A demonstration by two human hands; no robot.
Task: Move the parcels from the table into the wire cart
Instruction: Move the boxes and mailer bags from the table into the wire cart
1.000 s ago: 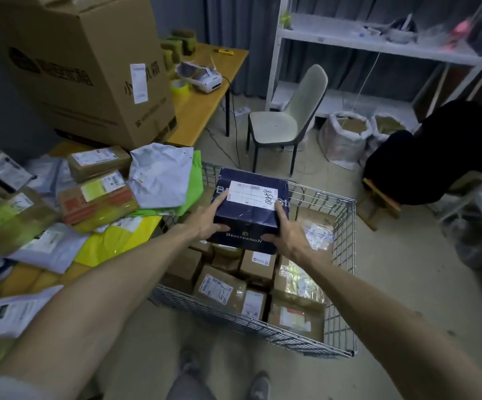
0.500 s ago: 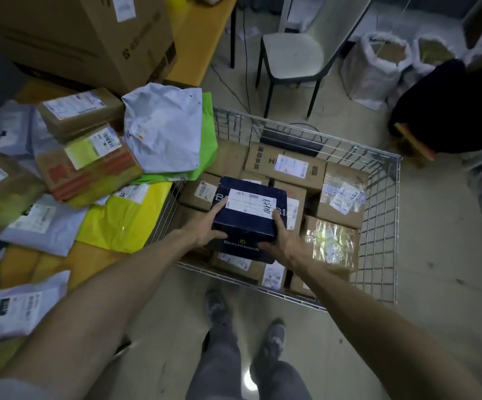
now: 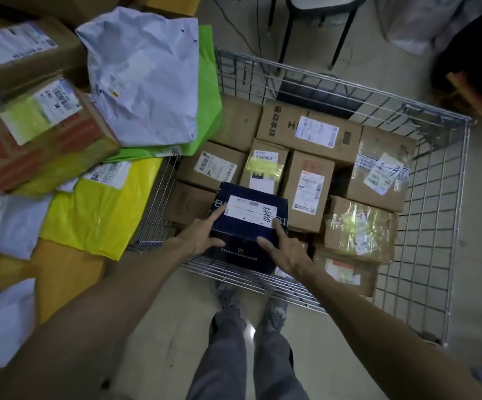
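A dark navy box [image 3: 247,226] with a white label sits low inside the wire cart [image 3: 436,226], at its near left corner, on top of brown cardboard parcels. My left hand [image 3: 198,236] grips its left side and my right hand [image 3: 287,251] holds its right front corner, fingers spread on the box. Several brown boxes [image 3: 309,192] fill the cart floor. On the table [image 3: 60,272] to the left lie more parcels: a yellow bag [image 3: 98,209], a grey bag [image 3: 144,76], a green bag [image 3: 208,96] and a red-printed box [image 3: 40,140].
A chair's black legs [image 3: 289,33] stand beyond the cart. A dark bundle [image 3: 476,53] lies at the far right. My legs and shoes [image 3: 248,307] are on the floor just before the cart's near rail. White mailers [image 3: 0,321] lie at the table's near left.
Both hands have lowered the navy box from above the cart's rim down into the near left corner. My head has tilted down, so the cart now fills the view.
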